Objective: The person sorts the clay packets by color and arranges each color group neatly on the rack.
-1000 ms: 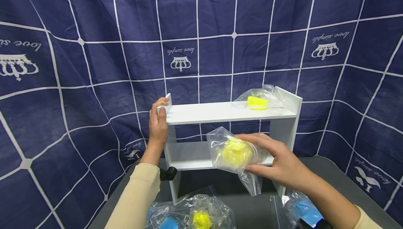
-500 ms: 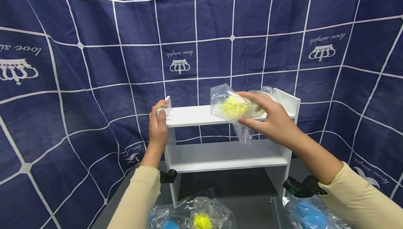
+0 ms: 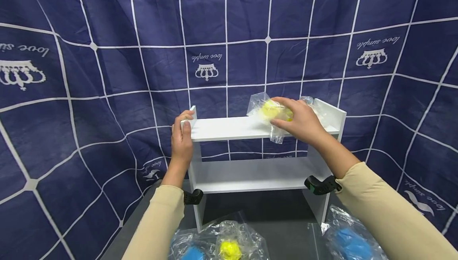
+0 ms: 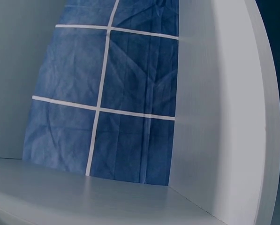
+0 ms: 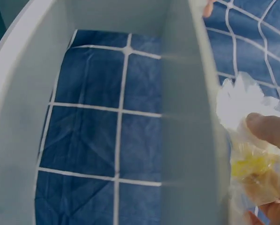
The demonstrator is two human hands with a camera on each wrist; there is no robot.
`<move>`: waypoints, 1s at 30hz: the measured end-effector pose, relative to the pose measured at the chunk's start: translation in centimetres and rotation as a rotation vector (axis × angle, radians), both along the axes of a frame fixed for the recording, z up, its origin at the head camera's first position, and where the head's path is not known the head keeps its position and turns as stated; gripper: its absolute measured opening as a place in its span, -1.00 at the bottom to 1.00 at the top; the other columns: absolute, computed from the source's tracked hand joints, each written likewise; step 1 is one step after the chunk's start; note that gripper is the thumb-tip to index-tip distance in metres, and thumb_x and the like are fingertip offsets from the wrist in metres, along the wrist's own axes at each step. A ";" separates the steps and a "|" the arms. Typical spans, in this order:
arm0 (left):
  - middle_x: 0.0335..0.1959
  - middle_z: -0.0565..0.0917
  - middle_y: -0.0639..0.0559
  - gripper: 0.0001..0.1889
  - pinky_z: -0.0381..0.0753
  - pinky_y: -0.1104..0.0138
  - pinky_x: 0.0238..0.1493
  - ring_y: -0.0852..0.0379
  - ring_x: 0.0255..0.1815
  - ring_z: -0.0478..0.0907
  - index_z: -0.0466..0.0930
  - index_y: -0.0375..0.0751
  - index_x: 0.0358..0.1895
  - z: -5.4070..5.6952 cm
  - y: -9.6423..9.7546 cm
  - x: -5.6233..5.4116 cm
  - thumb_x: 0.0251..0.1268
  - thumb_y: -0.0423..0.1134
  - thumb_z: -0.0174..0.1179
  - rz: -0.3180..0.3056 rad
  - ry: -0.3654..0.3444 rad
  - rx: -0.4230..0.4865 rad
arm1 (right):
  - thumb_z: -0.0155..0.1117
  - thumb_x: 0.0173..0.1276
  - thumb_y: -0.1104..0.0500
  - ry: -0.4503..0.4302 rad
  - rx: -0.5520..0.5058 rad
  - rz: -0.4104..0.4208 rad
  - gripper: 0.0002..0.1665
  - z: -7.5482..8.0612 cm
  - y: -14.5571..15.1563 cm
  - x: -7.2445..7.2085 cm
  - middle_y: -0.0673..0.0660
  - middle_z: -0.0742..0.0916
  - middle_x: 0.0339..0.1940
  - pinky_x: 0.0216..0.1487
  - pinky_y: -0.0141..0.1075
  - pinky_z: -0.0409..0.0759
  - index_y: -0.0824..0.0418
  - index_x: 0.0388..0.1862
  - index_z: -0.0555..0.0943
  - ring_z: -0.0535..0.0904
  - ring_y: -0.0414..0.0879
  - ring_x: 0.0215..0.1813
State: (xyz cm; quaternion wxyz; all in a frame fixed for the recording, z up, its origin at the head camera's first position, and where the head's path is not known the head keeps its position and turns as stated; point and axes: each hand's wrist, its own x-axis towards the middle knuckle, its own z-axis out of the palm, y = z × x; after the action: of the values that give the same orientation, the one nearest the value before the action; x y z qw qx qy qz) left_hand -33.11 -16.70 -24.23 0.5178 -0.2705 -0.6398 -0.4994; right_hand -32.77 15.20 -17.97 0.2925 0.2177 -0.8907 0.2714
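A white two-tier shelf (image 3: 225, 128) stands before me. My left hand (image 3: 181, 140) grips the top of its left side panel, thumb in front and fingers over the edge. My right hand (image 3: 300, 117) pinches a clear plastic bag (image 3: 270, 109) with a yellow lump inside, at the right half of the top board. In the right wrist view the thumb (image 5: 266, 129) presses on this bag. Another clear bag (image 3: 308, 100) lies behind the right hand, mostly hidden by it. The left wrist view shows only shelf boards (image 4: 243, 112) and curtain, not the hand.
On the dark table below lie clear bags with a yellow lump (image 3: 230, 249) and a blue lump (image 3: 193, 253) at front left. A bag with a blue lump (image 3: 352, 244) lies front right. A navy gridded curtain (image 3: 247, 65) hangs behind and at both sides.
My right hand has lifted the bag with the yellow lump from in front of the lower board to the top board, then slightly rightward and farther in. The left hand keeps its grip.
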 end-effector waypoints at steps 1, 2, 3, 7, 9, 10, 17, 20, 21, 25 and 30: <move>0.11 0.55 -0.50 -0.78 0.13 0.35 0.22 -0.33 0.20 0.38 0.38 -0.66 -0.13 0.0 0.0 -0.1 0.44 -0.50 -0.20 0.002 0.003 0.003 | 0.42 0.28 0.01 -0.013 0.018 -0.010 -0.27 -0.2 0.1 -0.3 0.22 0.60 0.36 0.20 0.17 0.39 0.00 0.42 0.44 0.45 0.24 0.29; 0.11 0.55 -0.50 -0.79 0.13 0.34 0.22 -0.30 0.20 0.39 0.38 -0.65 -0.13 0.0 0.0 -0.1 0.44 -0.50 -0.20 0.006 0.003 0.006 | 0.41 0.29 0.00 -0.025 0.036 -0.020 -0.27 -0.3 0.2 -0.5 0.25 0.59 0.36 0.24 0.19 0.38 0.02 0.43 0.43 0.44 0.26 0.32; 0.11 0.55 -0.49 -0.78 0.13 0.34 0.22 -0.28 0.20 0.39 0.38 -0.65 -0.13 0.0 0.0 -0.1 0.44 -0.50 -0.20 0.005 0.001 0.009 | 0.39 0.30 0.00 -0.033 0.049 -0.029 -0.27 -0.5 0.3 -0.6 0.27 0.58 0.36 0.28 0.20 0.36 0.04 0.43 0.43 0.43 0.28 0.35; 0.13 0.55 -0.48 -0.79 0.13 0.33 0.23 -0.26 0.21 0.39 0.38 -0.64 -0.12 0.0 0.1 -0.2 0.44 -0.49 -0.20 0.006 -0.005 0.007 | 0.37 0.32 -0.01 -0.026 0.093 -0.061 -0.25 -0.8 0.4 -1.2 0.30 0.59 0.35 0.33 0.20 0.31 0.11 0.45 0.40 0.42 0.30 0.37; 0.13 0.54 -0.49 -0.78 0.13 0.32 0.24 -0.29 0.21 0.38 0.38 -0.64 -0.12 0.0 0.1 -0.2 0.44 -0.49 -0.21 0.006 -0.006 0.006 | 0.36 0.32 -0.03 -0.013 0.113 -0.073 -0.25 -0.9 0.3 -1.4 0.29 0.60 0.33 0.32 0.21 0.31 0.11 0.45 0.40 0.42 0.30 0.36; 0.13 0.54 -0.49 -0.78 0.13 0.32 0.24 -0.30 0.22 0.38 0.38 -0.64 -0.11 0.0 0.1 -0.2 0.44 -0.49 -0.21 0.004 -0.005 0.005 | 0.35 0.33 -0.04 -0.008 0.125 -0.079 -0.24 -0.9 0.2 -1.5 0.29 0.61 0.33 0.32 0.21 0.31 0.12 0.46 0.39 0.41 0.30 0.36; 0.13 0.54 -0.50 -0.77 0.13 0.33 0.24 -0.32 0.24 0.37 0.38 -0.66 -0.11 0.0 0.0 -0.2 0.44 -0.49 -0.21 -0.001 -0.012 0.004 | 0.29 0.37 -0.12 0.030 0.171 -0.100 -0.17 -1.3 -0.2 -1.7 0.31 0.53 0.40 0.36 0.26 0.28 0.12 0.53 0.29 0.37 0.34 0.41; 0.14 0.54 -0.50 -0.77 0.12 0.32 0.24 -0.33 0.24 0.37 0.37 -0.66 -0.11 0.0 -0.1 -0.1 0.44 -0.49 -0.21 0.007 -0.010 -0.003 | 0.30 0.37 -0.13 0.095 0.137 -0.098 -0.18 -1.6 -0.3 -1.6 0.30 0.50 0.42 0.38 0.27 0.26 0.11 0.52 0.30 0.35 0.33 0.43; 0.13 0.54 -0.49 -0.78 0.13 0.31 0.24 -0.34 0.23 0.37 0.38 -0.65 -0.12 0.0 -0.1 -0.1 0.44 -0.49 -0.21 0.011 -0.007 -0.004 | 0.31 0.36 -0.12 0.126 0.119 -0.096 -0.19 -1.8 -0.3 -1.5 0.29 0.50 0.42 0.37 0.28 0.26 0.10 0.51 0.33 0.35 0.33 0.42; 0.13 0.54 -0.50 -0.78 0.12 0.32 0.23 -0.34 0.22 0.37 0.38 -0.66 -0.12 0.1 -0.2 0.0 0.43 -0.50 -0.21 0.013 0.002 -0.005 | 0.33 0.35 -0.06 0.269 0.029 -0.070 -0.30 -2.6 -0.3 -0.8 0.25 0.50 0.44 0.32 0.29 0.25 0.09 0.42 0.44 0.35 0.30 0.41; 0.13 0.54 -0.50 -0.80 0.12 0.36 0.19 -0.21 0.18 0.38 0.38 -0.61 -0.13 0.0 -0.1 0.0 0.44 -0.51 -0.21 0.009 -0.005 -0.005 | 0.32 0.32 0.03 0.436 -0.053 -0.018 -0.42 -4.4 -0.4 0.7 0.22 0.52 0.43 0.30 0.29 0.23 0.08 0.33 0.54 0.36 0.27 0.41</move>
State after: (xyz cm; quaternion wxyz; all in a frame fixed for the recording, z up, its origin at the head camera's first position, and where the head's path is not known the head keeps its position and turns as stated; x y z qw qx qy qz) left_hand -33.10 -16.80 -24.21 0.5177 -0.2676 -0.6436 -0.4962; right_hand -32.04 14.83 -22.34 0.4862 0.2553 -0.8009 0.2387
